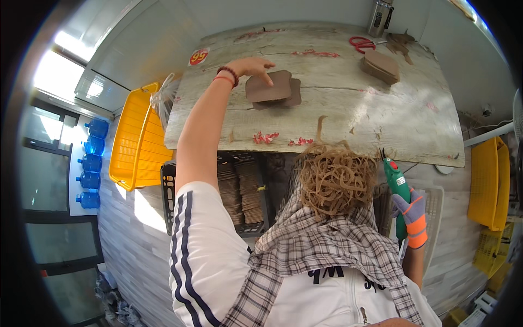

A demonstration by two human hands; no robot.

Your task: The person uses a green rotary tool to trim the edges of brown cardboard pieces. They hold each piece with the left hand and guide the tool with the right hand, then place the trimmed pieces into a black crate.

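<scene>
- Left grip (252,67), a bare hand with a dark beaded bracelet and a red cord at the wrist: loosely open, fingers parted, one finger lying over the top of a brown, flat, rounded-cornered pad stack (267,91); whether it presses or merely touches is unclear.
- That stack lies left of centre on the pale, wood-grained table (338,76); a similar brown pad (295,96) shows from beneath its right side.
- Right grip (412,215), in a grey-purple and orange work glove: closed around the body of a green handheld power cutter (396,180) with a red button, its dark tips pointing far, beside the table's near edge.
- Left of the cutter, a tangled heap of curly brown trimmings (338,180) sits on the grey plaid apron (321,237), against the near edge.
- Near left, below tabletop level, a black plastic crate (169,191) holds upright rows of brown pads (229,191).
- Far right on the table: another brown pad stack (380,66), red-handled scissors (360,43), brown scraps (400,46) and a silver metal flask (380,19).
- Left of the table: a yellow plastic basket (124,147), then blue water bottles (90,163) in a row.
- Right of the table: yellow crates (485,185).
</scene>
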